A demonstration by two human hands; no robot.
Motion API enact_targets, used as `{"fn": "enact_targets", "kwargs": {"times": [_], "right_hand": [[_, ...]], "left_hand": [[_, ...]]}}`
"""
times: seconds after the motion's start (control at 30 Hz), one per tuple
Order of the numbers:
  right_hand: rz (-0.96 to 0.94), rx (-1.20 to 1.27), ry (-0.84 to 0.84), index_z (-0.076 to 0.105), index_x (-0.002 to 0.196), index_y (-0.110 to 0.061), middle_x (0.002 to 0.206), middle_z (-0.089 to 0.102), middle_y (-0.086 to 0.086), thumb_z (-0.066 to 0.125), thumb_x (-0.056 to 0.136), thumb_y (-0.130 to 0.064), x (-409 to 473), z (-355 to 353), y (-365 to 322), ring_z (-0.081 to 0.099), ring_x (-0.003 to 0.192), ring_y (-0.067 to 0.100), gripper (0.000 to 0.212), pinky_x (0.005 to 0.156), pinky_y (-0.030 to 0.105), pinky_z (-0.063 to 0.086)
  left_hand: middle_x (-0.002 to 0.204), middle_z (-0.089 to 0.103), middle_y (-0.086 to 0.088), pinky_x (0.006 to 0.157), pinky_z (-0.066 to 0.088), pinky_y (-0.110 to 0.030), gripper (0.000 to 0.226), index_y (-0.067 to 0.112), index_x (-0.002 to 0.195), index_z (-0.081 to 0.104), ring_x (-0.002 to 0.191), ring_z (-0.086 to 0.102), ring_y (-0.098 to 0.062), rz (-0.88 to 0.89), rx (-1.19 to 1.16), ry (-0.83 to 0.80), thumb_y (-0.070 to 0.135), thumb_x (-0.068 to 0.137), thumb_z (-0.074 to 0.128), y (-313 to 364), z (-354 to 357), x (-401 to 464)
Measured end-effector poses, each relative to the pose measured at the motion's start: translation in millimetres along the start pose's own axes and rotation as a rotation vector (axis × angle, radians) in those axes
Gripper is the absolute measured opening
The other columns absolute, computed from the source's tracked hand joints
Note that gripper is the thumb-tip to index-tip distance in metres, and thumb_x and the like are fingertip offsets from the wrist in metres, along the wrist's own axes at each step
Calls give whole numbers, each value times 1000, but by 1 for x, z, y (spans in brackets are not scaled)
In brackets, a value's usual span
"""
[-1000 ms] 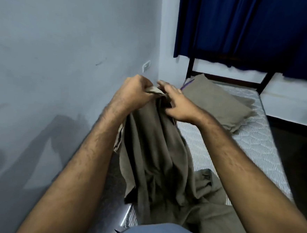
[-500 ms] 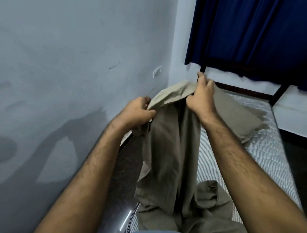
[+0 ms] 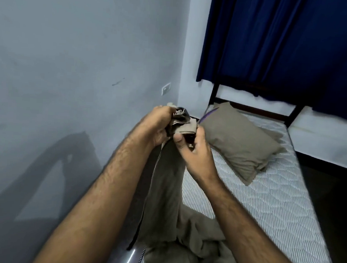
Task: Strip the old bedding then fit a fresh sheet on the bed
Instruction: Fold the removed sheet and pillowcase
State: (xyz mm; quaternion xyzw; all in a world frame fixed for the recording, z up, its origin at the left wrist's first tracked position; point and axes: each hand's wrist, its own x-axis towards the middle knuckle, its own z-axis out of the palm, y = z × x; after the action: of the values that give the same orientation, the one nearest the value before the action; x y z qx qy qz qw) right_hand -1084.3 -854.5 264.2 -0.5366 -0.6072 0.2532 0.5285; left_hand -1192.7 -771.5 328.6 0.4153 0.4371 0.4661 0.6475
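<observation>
Nearest the camera, the lower part of the sheet (image 3: pixel 188 253) lies crumpled in a taupe heap on the near end of the mattress (image 3: pixel 266 203), beside a bit of shiny metal frame (image 3: pixel 131 257) at the bottom edge. From that heap the cloth rises in one long bunched column, a dark seam running down its left side, up between the two bare forearms to where both hands meet.

The left hand (image 3: pixel 158 126) has its fingers curled tight round the top of the sheet, and a dark fold with a small label on it pokes out above the knuckles. The right hand (image 3: pixel 192 147) sits just beside it, touching the same gathered end — thumb pressed over a flat folded corner of the cloth, fingers wrapped behind it. Both hands are closed on the sheet, held up over the left edge of the bed; the two are nearly knuckle to knuckle.

Beyond the hands the mattress is bare, white with a quilted stripe pattern. A pillow (image 3: pixel 237 142) in a taupe case lies at the head end, tilted a little across the bed, with a thin purple strip showing at its upper left corner. Behind it stands the dark headboard (image 3: pixel 254 111) — a low rail between two posts.

A grey-blue wall (image 3: pixel 81 63) runs along the left, carrying a small white switch (image 3: pixel 166 88). At the far end a navy curtain (image 3: pixel 287 42) hangs above the headboard.
</observation>
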Motion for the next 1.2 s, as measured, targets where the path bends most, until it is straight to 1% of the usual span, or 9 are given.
{"fn": "enact_targets", "kwargs": {"times": [0.17,0.3,0.47,0.57,0.67,0.8,0.9,1.03,1.2], "right_hand": [[-65,-103,211,52,105,-17,89,64,-15,70,93,-25,18,-4,-1,59,81,-6,23,69,13,40],[-157,-116,231,57,100,-13,85,66,-15,73,91,-22,19,-6,-3,60,80,-10,21,69,9,41],[-145,-120,175,65,108,-13,93,68,-12,76,84,-5,20,-7,-1,61,87,-10,27,75,9,43],[-130,-162,242,68,90,-9,84,64,-3,69,77,10,27,-18,6,56,79,-5,23,69,19,43],[-123,-214,305,62,86,-8,85,59,5,67,88,-3,30,-31,9,54,77,5,7,70,26,44],[82,-68,347,59,93,-18,86,64,3,49,96,-37,29,-37,11,61,84,20,22,82,42,51],[174,159,376,68,98,-20,99,73,9,48,98,-34,32,-43,6,69,96,25,25,94,53,54],[304,625,360,67,113,5,102,73,23,47,106,-15,34,-64,-7,72,86,26,30,83,36,60],[228,571,162,70,108,4,105,72,23,55,102,-17,28,-80,-5,65,97,32,27,96,42,51]], "left_hand": [[82,67,-10,46,52,-23,28,6,92,64,62,65,-16,-65,-70,-171,12,105,40,0,6,6],[83,70,-8,42,48,-23,26,5,97,65,63,65,-17,-105,-100,-253,17,104,42,-1,2,10],[78,73,-6,64,58,-30,31,8,89,67,68,70,-17,-190,-81,-408,13,101,39,6,-10,13],[72,68,-4,68,50,-29,31,9,84,67,63,62,-14,-203,-56,-447,10,99,40,9,-14,19],[55,59,5,56,30,-27,26,17,83,61,45,48,-6,-72,47,-257,10,98,42,0,-7,30],[65,55,5,49,33,-24,51,39,129,54,53,45,-7,109,59,-226,6,91,46,-13,3,33],[84,69,-3,62,37,-29,45,22,114,74,71,57,-11,139,50,-391,20,78,47,-22,12,25],[99,74,-14,80,51,-19,33,5,115,70,93,69,-14,270,175,-641,-3,84,64,-28,17,20],[77,74,-4,71,54,-25,21,7,84,72,72,66,-9,421,287,-366,21,76,86,-35,34,22]]}}
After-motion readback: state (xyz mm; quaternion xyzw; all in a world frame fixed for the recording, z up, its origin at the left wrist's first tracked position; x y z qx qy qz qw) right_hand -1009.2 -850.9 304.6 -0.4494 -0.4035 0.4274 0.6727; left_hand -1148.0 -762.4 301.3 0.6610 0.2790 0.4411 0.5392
